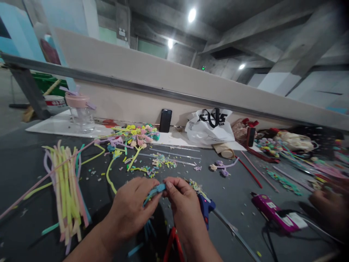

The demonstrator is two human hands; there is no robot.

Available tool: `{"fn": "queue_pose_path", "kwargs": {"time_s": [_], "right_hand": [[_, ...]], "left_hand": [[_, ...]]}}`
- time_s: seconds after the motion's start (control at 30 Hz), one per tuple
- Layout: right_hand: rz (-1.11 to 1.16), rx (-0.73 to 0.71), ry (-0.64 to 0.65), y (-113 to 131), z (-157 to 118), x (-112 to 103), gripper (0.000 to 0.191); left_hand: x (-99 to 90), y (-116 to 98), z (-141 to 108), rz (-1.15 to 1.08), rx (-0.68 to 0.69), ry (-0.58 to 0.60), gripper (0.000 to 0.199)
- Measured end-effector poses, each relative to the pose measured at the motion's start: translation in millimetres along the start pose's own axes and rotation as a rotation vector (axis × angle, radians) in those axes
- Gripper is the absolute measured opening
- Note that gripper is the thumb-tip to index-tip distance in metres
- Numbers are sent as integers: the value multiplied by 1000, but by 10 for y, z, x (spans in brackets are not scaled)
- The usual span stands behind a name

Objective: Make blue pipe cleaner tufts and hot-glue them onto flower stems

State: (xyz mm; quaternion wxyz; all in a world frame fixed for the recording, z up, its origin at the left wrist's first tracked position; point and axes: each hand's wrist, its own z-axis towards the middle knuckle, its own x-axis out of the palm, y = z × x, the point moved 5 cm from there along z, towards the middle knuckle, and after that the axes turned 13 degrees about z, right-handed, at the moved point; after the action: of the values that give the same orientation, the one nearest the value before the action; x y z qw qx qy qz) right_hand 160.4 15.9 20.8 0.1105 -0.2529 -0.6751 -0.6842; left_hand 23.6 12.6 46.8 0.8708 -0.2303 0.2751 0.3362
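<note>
Near the bottom centre, my left hand (133, 207) is closed around a small blue fuzzy piece (156, 190), with part of it showing between thumb and fingers. My right hand (182, 200) pinches the right end of the same blue piece, its fingertips close to those of my left hand. Just right of my right hand is a blue glue gun (206, 209), partly hidden. Red handles (173, 245) of a tool lie below my hands. Small cut pieces (163, 160) in yellow, green and pink are scattered beyond my hands.
Long pastel fuzzy stems (67, 185) lie bundled at the left. Behind are a clear bottle (81, 116), flower pieces (139, 136), a black phone (165, 120) and a white bag (209, 127). A purple power strip (275, 213) lies right, near another person's blurred hand (329, 200).
</note>
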Motion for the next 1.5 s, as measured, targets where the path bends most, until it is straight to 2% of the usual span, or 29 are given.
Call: {"fn": "queue_pose_path", "kwargs": {"time_s": [0.1, 0.23, 0.33, 0.43, 0.5, 0.63, 0.73, 0.83, 0.97, 1.13, 1.3, 1.5], "right_hand": [[27, -1, 3, 27, 2, 4, 15], [48, -34, -28, 91, -25, 26, 25], [74, -103, -101, 152, -48, 10, 31], [93, -161, -180, 182, -60, -41, 27], [119, -179, -188, 179, -65, -59, 20], [102, -144, -93, 144, -83, -7, 25], [23, -125, -41, 133, -103, 38, 35], [-66, -162, -67, 149, -106, 25, 41], [-83, -217, -149, 162, -86, -26, 21], [-34, -132, -88, 132, -75, 35, 30], [-100, -127, -43, 146, -85, 58, 26], [-204, -220, -86, 138, -59, -5, 15]], "left_hand": [[22, 21, -19, -38, -63, 35, 31], [59, 74, -14, -178, -203, 151, 16], [70, 148, 12, -330, -388, 191, 6], [141, 231, -3, -613, -679, 234, 14], [200, 237, -23, -849, -843, 244, 19], [262, 169, -37, -1184, -1004, 275, 24], [285, 107, -49, -1360, -1060, 343, 21], [309, 54, -61, -1533, -1075, 435, 17], [325, 14, -74, -1681, -1081, 518, 13], [366, -79, -142, -1848, -1050, 690, 14], [413, -118, -216, -1817, -1029, 807, 15], [399, -99, -159, -1581, -1072, 729, 13]]}}
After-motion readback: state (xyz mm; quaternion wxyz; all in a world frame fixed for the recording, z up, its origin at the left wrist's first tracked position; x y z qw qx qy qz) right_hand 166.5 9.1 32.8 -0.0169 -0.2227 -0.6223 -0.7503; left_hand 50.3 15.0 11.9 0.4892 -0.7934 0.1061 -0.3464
